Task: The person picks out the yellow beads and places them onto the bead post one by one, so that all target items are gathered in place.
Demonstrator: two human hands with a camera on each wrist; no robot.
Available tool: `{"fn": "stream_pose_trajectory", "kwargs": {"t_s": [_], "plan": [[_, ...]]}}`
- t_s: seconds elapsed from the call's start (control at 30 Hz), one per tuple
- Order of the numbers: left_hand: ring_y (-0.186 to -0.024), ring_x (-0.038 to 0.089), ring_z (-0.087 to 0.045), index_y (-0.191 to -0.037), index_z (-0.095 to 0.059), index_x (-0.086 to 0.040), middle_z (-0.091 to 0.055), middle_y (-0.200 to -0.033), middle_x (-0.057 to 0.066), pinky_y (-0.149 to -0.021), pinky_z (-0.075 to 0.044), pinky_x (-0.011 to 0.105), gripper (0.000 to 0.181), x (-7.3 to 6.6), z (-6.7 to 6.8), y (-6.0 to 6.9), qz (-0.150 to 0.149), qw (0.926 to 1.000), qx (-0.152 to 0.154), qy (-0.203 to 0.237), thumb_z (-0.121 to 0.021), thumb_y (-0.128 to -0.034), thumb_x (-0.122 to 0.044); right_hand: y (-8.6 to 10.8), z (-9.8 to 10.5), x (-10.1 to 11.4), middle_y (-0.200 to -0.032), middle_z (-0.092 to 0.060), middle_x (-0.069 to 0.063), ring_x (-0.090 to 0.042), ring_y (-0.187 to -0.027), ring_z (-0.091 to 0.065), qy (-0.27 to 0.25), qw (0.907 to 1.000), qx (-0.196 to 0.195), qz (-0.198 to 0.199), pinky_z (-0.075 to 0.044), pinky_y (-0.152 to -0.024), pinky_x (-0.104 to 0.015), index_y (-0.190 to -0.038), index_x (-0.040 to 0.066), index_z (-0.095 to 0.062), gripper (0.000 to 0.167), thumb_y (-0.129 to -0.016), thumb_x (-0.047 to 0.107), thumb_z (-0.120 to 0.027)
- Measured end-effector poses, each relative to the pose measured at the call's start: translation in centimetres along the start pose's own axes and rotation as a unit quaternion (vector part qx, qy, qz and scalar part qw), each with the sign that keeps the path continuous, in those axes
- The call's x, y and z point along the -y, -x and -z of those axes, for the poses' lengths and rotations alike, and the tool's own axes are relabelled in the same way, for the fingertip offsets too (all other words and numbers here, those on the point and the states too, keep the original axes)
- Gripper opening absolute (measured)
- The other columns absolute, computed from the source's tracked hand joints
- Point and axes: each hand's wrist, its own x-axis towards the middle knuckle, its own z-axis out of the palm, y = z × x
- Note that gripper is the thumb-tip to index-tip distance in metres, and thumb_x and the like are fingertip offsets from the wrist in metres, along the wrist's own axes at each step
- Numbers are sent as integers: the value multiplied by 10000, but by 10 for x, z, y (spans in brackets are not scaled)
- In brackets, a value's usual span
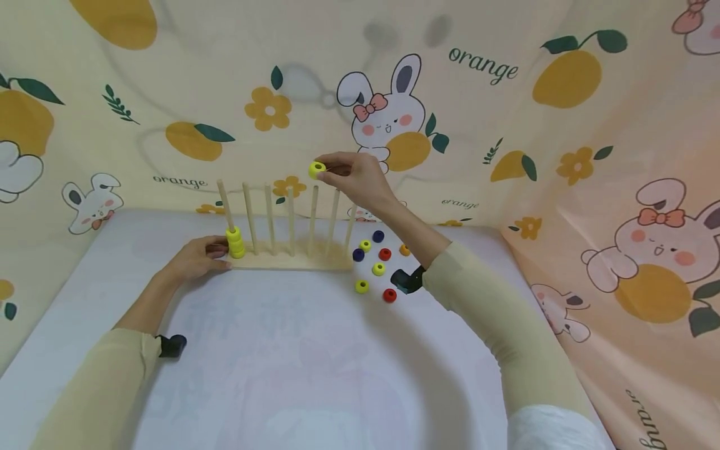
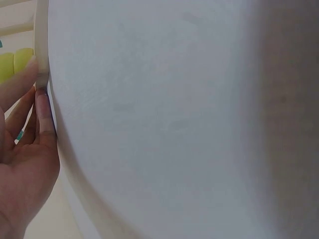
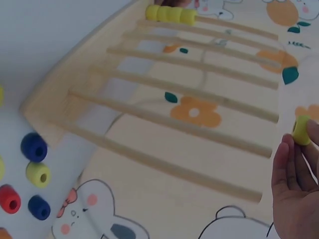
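My right hand (image 1: 357, 178) is raised above the middle pegs and pinches a yellow bead (image 1: 317, 170) between thumb and fingers. In the right wrist view the bead (image 3: 301, 130) is beside the peg tips, apart from them. A wooden peg stand (image 1: 292, 261) has a row of upright pegs on a long base. Several yellow beads (image 1: 235, 242) are stacked on its leftmost peg; the other pegs are bare. My left hand (image 1: 194, 257) grips the left end of the base, thumb in front. In the left wrist view the fingers (image 2: 44, 107) meet the base edge.
Loose beads lie on the white table right of the stand: yellow (image 1: 362, 286), red (image 1: 390, 295), dark blue (image 1: 378, 236) and orange (image 1: 405, 250). Behind the table hangs a printed cloth (image 1: 315, 37), which continues along the right side.
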Motion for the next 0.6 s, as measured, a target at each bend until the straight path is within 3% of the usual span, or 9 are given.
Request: {"fn": "stream_pose_trajectory", "kwargs": {"t_s": [0.2,0.6], "plan": [[-1347,451,-416,-1484,-316,104,-421,-1458,310,-1151,-340,535,744,0,-3,0,-19,10000,-21,-25,-728,-899,-102,-9,-12,9,-1029,-741,-17,-82,-875,-692,-193,9996,127,177,-581,-816,-225,-1151,76,-735,259,-904,156,-742],[-1342,452,-423,-1485,-309,111,-427,-1454,314,-1140,-356,536,759,3,-1,-1,-39,10000,-6,-39,-734,-900,-118,-28,-41,24,-1065,-737,16,-54,-885,-684,-248,9994,244,-43,-572,-800,-182,-1170,107,-740,287,-895,185,-754]]}}
